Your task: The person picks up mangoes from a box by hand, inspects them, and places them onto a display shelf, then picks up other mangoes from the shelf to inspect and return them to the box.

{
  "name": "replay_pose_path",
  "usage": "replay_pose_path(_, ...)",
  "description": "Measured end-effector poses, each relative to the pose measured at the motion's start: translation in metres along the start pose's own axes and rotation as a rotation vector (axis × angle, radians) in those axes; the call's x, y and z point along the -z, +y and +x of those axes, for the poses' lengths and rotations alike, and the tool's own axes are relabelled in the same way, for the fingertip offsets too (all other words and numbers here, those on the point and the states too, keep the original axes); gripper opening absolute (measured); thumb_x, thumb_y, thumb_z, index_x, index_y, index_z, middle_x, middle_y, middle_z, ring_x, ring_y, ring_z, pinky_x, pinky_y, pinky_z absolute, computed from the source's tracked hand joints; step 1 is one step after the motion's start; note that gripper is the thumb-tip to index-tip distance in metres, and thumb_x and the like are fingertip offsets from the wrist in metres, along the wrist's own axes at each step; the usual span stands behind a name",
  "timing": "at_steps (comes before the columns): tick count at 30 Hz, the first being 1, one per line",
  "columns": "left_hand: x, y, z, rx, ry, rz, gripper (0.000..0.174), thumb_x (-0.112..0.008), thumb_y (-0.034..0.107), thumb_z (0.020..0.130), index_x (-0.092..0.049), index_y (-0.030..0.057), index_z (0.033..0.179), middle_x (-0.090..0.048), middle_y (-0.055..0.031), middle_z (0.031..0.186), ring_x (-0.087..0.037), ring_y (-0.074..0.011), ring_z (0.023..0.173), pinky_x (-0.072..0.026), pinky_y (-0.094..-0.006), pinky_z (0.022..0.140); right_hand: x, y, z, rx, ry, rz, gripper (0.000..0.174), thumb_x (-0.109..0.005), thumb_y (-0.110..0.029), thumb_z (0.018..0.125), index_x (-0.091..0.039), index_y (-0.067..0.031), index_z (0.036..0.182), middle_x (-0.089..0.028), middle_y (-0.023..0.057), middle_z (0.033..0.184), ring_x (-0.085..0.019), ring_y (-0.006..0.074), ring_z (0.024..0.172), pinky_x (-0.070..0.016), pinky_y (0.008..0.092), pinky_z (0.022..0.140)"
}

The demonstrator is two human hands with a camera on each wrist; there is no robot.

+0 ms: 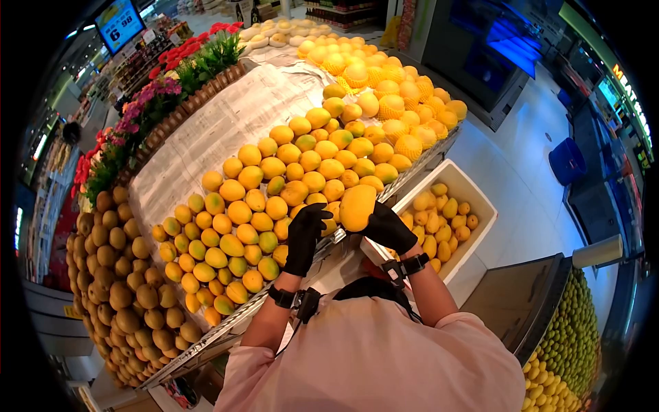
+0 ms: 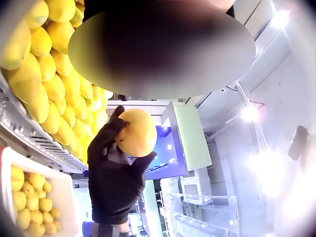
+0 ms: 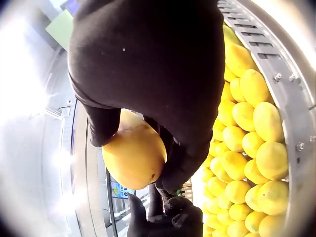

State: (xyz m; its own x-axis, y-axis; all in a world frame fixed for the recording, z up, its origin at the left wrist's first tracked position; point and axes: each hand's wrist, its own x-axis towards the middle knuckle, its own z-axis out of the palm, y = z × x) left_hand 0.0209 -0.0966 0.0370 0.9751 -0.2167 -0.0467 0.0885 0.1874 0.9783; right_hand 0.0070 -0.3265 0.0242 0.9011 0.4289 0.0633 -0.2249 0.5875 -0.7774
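Black gloves cover both hands. In the head view the right hand [image 1: 391,230] grips a yellow mango [image 1: 357,207] above the front edge of the mango display. Its fingers and thumb lie round the fruit in the left wrist view, where the hand [image 2: 116,180] holds the mango [image 2: 138,132], and in the right wrist view, where the hand [image 3: 148,59] grips the same mango [image 3: 135,155]. Beside it, the left hand [image 1: 305,237] is raised over the front rows, fingers loosely bent and apart, holding nothing; the right wrist view shows this hand [image 3: 168,217] just below the fruit.
Rows of mangoes [image 1: 247,196] cover the slanted display, with brown round fruit [image 1: 128,321] at left and net-wrapped fruit [image 1: 391,106] behind. A white box [image 1: 480,230] of mangoes stands at right. Potted flowers [image 1: 199,69] line the back left. A metal rail [image 3: 296,98] edges the display.
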Motion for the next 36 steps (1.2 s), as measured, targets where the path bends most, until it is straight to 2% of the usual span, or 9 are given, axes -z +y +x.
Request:
replay_pose_path(2, 0.003, -0.007, 0.001, 0.002, 0.001, 0.026, 0.023, -0.057, 0.013, 0.096, -0.058, 0.0040, 0.117, -0.068, -0.0017, 0.096, -0.059, -0.0088, 0.084, -0.0483, -0.0232, 0.072, 0.002, 0.001, 0.000, 0.002, -0.011, -0.002, 0.063, -0.065, -0.021, 0.091, -0.034, -0.0002, 0.142, -0.049, 0.0121, 0.135, -0.051, 0.0245, 0.123, -0.0448, 0.0387, 0.102)
replay_pose_path(5, 0.010, -0.037, 0.009, -0.166, -0.028, 0.227, 0.032, -0.065, 0.013, 0.091, -0.055, 0.0040, 0.120, -0.065, -0.0031, 0.105, -0.059, -0.0134, 0.089, -0.0492, -0.0269, 0.078, 0.002, 0.001, 0.002, -0.003, 0.006, -0.090, 0.062, -0.065, -0.014, 0.090, -0.035, -0.0014, 0.142, -0.048, 0.0106, 0.136, -0.050, 0.0226, 0.124, -0.0432, 0.0365, 0.103)
replay_pose_path(8, -0.009, -0.018, 0.001, -0.120, -0.021, 0.362, 0.052, -0.075, 0.017, 0.083, -0.050, 0.0047, 0.126, -0.060, -0.0066, 0.116, -0.058, -0.0185, 0.100, -0.0492, -0.0307, 0.085, 0.004, 0.006, 0.006, 0.021, 0.035, -0.257, 0.064, -0.067, -0.010, 0.087, -0.036, -0.0030, 0.142, -0.048, 0.0093, 0.137, -0.049, 0.0207, 0.124, -0.0429, 0.0353, 0.103)
replay_pose_path(12, -0.022, -0.005, 0.001, -0.122, -0.117, 0.516, 0.071, -0.080, 0.014, 0.077, -0.041, 0.0046, 0.135, -0.053, -0.0107, 0.127, -0.054, -0.0199, 0.116, -0.0463, -0.0327, 0.095, -0.014, 0.000, 0.013, 0.013, 0.164, -0.541, 0.069, -0.072, -0.007, 0.080, -0.039, -0.0048, 0.141, -0.049, 0.0086, 0.136, -0.050, 0.0188, 0.122, -0.0437, 0.0344, 0.102)
replay_pose_path(16, -0.022, -0.018, 0.009, -0.156, -0.138, 0.380, 0.074, -0.081, 0.015, 0.076, -0.040, 0.0026, 0.136, -0.052, -0.0107, 0.129, -0.054, -0.0202, 0.117, -0.0454, -0.0340, 0.098, -0.021, 0.004, 0.015, 0.074, 0.206, -0.612, 0.073, -0.078, -0.005, 0.074, -0.043, -0.0049, 0.137, -0.050, 0.0088, 0.133, -0.052, 0.0186, 0.119, -0.0454, 0.0333, 0.099)
replay_pose_path(21, -0.021, -0.021, 0.013, -0.140, -0.158, 0.307, 0.073, -0.082, 0.014, 0.076, -0.040, 0.0016, 0.135, -0.052, -0.0107, 0.129, -0.054, -0.0204, 0.116, -0.0459, -0.0333, 0.097, -0.019, 0.005, 0.013, 0.071, 0.219, -0.649, 0.072, -0.079, -0.008, 0.075, -0.043, -0.0046, 0.137, -0.050, 0.0093, 0.133, -0.053, 0.0189, 0.118, -0.0459, 0.0331, 0.098)
replay_pose_path(26, -0.026, -0.013, 0.007, -0.180, -0.094, 0.423, 0.074, -0.086, 0.021, 0.071, -0.046, 0.0049, 0.131, -0.056, -0.0089, 0.123, -0.058, -0.0178, 0.107, -0.0501, -0.0319, 0.088, -0.022, 0.004, 0.012, 0.097, 0.184, -0.635, 0.073, -0.077, -0.001, 0.075, -0.041, -0.0034, 0.139, -0.049, 0.0103, 0.134, -0.053, 0.0207, 0.120, -0.0460, 0.0343, 0.100)
replay_pose_path(33, -0.028, -0.015, 0.003, -0.299, -0.051, 0.427, 0.075, -0.087, 0.022, 0.070, -0.046, 0.0044, 0.131, -0.056, -0.0096, 0.124, -0.057, -0.0181, 0.109, -0.0495, -0.0325, 0.090, -0.025, 0.001, 0.013, 0.106, 0.116, -0.633, 0.077, -0.074, 0.005, 0.076, -0.037, -0.0039, 0.142, -0.048, 0.0109, 0.137, -0.053, 0.0210, 0.121, -0.0467, 0.0350, 0.099)
replay_pose_path(36, -0.019, -0.020, 0.007, -0.140, -0.059, 0.252, 0.070, -0.082, 0.021, 0.075, -0.045, 0.0026, 0.132, -0.055, -0.0102, 0.125, -0.057, -0.0187, 0.110, -0.0496, -0.0330, 0.091, -0.022, -0.002, 0.012, 0.039, 0.112, -0.608, 0.072, -0.070, 0.003, 0.080, -0.036, -0.0039, 0.143, -0.048, 0.0107, 0.136, -0.055, 0.0199, 0.118, -0.0481, 0.0339, 0.097)
